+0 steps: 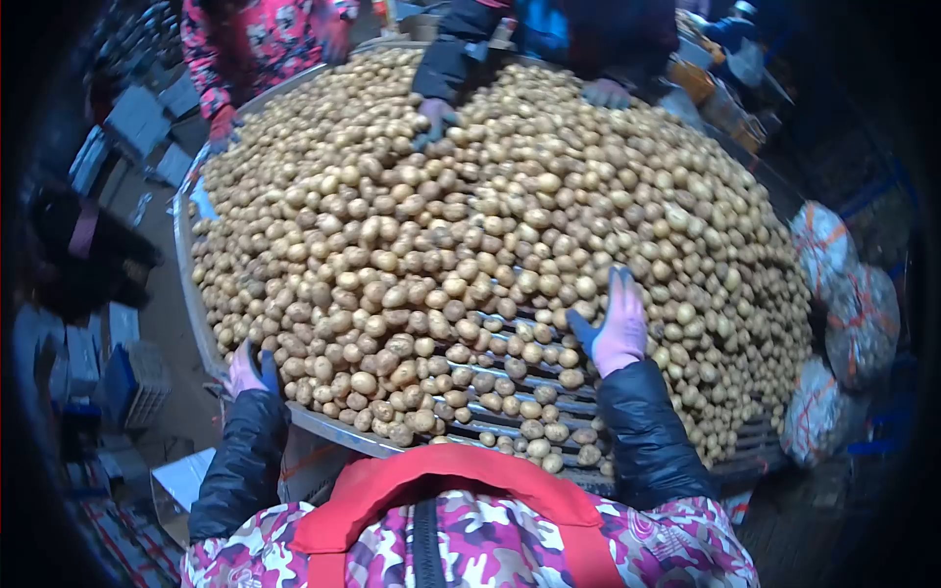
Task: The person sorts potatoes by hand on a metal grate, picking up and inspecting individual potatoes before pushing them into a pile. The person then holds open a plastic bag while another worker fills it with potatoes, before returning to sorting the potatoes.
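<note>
A large heap of small potatoes covers a slatted metal sorting table. My right hand, in a pink glove with blue-grey fingers, lies against the potatoes right of the middle, thumb spread from the outstretched fingers. It holds nothing that I can see. Metal slats show among the potatoes below and left of it. My left hand, gloved alike, is at the table's near left rim beside the heap's edge. Its thumb stands apart from the fingers, and no potato shows in it.
Across the table, a co-worker's gloved hand touches the heap, with another gloved hand to its right. A red-gloved hand is at the far left rim. Filled plastic bags stand on the right; crates stand on the left.
</note>
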Demonstrator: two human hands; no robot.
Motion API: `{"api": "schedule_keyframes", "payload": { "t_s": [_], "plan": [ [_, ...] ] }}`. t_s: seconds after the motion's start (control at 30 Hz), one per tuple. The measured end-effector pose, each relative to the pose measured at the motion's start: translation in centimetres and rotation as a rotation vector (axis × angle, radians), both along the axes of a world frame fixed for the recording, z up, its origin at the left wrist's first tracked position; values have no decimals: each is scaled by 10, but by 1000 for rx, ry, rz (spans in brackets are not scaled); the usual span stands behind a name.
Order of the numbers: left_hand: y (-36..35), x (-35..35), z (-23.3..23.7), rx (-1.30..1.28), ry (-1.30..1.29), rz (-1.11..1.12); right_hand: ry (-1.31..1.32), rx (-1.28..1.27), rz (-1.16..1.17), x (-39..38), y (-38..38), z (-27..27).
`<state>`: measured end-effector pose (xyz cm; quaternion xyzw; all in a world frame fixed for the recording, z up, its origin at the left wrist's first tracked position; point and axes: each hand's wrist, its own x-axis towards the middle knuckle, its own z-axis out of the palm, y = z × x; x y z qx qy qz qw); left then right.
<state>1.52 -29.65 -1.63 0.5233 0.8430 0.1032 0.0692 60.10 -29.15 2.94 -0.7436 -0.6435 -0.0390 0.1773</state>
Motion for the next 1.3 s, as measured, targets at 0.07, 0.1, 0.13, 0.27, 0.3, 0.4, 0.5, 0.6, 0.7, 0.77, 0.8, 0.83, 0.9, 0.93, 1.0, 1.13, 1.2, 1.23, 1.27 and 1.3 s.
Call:
{"api": "schedule_keyframes", "payload": {
  "t_s": [0.07,0.1,0.13,0.27,0.3,0.4,0.5,0.6,0.7,0.77,0.8,0.83,0.9,0.93,1.0,1.13,1.2,1.23,1.27,1.3],
  "plan": [
    [1,-4,-5,-13,-3,27,-23,7,-5,-2,25,-1],
    [2,-6,-8,-16,-21,28,14,12,-5,-7,39,3],
    [3,-7,-9,-26,6,36,-77,4,14,-14,51,3],
    [-2,-10,-13,25,-21,2,75,140,195,-33,108,-18],
    [-1,-8,-11,25,-11,5,138,221,210,-41,126,-25],
    [-1,-4,-8,12,-7,36,320,258,129,-75,169,-24],
    [0,-2,-6,19,-46,58,390,355,127,-98,212,-33],
    [-1,-1,-5,28,-53,69,477,299,106,-119,246,-33],
    [-2,0,-6,31,-45,76,534,190,113,-150,271,-17],
    [0,4,4,24,-38,34,662,244,150,-170,298,-37],
    [0,4,4,34,-34,30,656,118,125,-183,306,-28],
    [1,4,5,42,-30,44,604,80,93,-194,318,-25],
    [1,7,9,36,-38,33,548,4,143,-214,336,-15],
    [1,8,12,31,-31,34,548,-1,174,-227,342,-12],
    [1,8,11,42,-28,40,507,-73,133,-249,344,-6],
    [-2,6,7,47,-28,28,464,-158,150,-263,331,6],
    [1,8,13,40,-72,32,416,-189,252,-272,317,12],
    [2,8,11,47,-75,8,385,-209,337,-278,310,12],
    [0,5,6,38,-63,27,318,-247,370,-285,299,18],
    [0,5,4,31,-51,51,251,-285,405,-293,287,27]
  ]
}}
